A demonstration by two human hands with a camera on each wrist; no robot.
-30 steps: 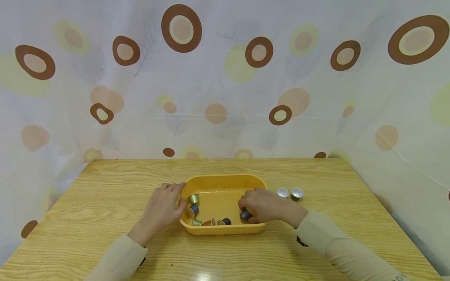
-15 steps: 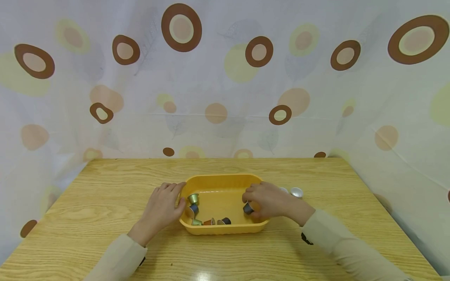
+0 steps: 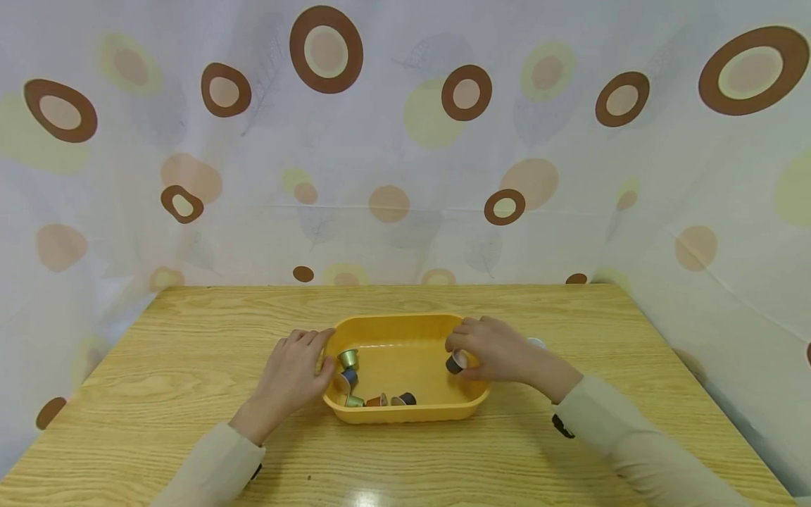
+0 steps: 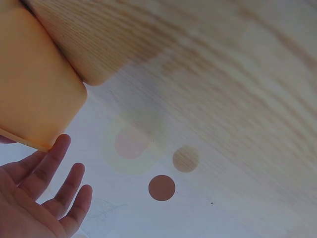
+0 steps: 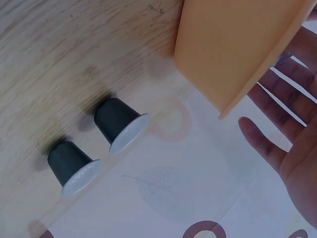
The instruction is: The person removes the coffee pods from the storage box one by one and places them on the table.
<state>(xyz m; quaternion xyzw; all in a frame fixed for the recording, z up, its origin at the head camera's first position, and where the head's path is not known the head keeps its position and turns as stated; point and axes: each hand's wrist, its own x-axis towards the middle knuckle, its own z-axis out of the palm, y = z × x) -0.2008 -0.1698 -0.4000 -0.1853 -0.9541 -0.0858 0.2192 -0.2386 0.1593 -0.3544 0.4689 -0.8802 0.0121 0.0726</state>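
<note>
One pod (image 3: 455, 363) pinched, my right hand (image 3: 497, 350).
Just shifted to tray (image 3: 405, 415) 3 o'clock, so nearer its edge; left hand (image 3: 288, 373) straight-fingered at 9.

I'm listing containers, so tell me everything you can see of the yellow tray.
The yellow tray is a smooth, plastic-looking oblong with rounded corners, sloping walls and a shiny floor. It sits upright on the wooden table. Five capsules show inside, near its left end and front wall. The left hand touches its left end; the right hand, at its right end, holds a dark capsule; whether it touches the tray is unclear.
</note>
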